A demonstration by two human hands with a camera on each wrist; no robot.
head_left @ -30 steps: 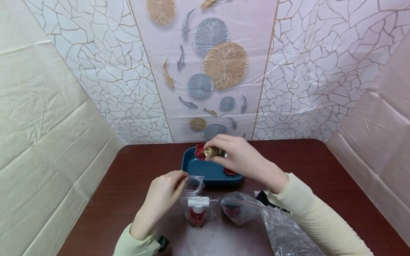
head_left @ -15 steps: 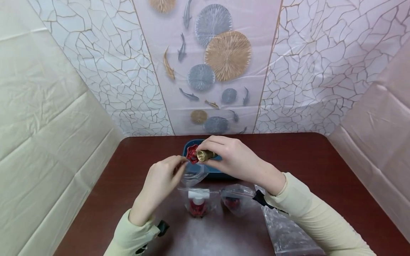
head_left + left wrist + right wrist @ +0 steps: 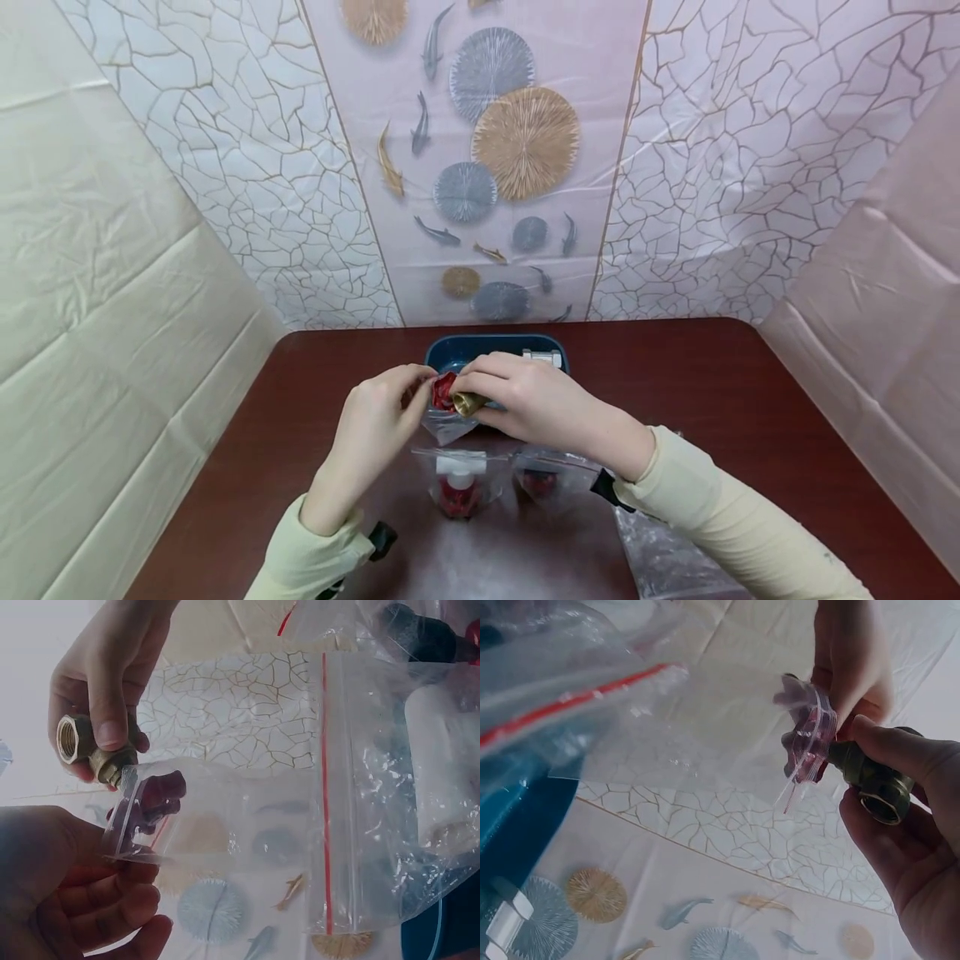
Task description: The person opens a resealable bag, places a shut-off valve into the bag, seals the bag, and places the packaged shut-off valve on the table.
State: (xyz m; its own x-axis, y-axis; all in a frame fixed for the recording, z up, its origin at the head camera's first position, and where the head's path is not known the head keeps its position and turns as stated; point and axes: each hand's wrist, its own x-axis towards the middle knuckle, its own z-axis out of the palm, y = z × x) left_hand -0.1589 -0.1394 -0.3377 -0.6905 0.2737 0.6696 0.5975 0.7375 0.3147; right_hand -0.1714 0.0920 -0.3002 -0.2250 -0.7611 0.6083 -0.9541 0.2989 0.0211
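Note:
My right hand [image 3: 517, 392] grips the brass body of a gate valve [image 3: 877, 784], its threaded opening facing outward. The valve's red handwheel [image 3: 443, 392] lies inside the mouth of a clear zip bag [image 3: 217, 810], as both wrist views show through the plastic. With thumb and fingers, my left hand [image 3: 378, 421] pinches the edge of that bag's mouth, close beside the handwheel. Both hands are raised over the front of a blue tray [image 3: 495, 340]. The bag hangs below the handwheel in the head view.
A silver fitting [image 3: 542, 357] shows in the tray's right end. Nearer on the brown table [image 3: 337, 350] lie a bagged valve [image 3: 459, 483], white with a red handle, and another bag with a red-handled piece [image 3: 538, 482]. More clear plastic [image 3: 667, 550] lies by the right forearm.
The right hand has brought the brass valve from over the tray leftward and toward me, and its handwheel has entered the bag's mouth. The left hand has raised the bag slightly.

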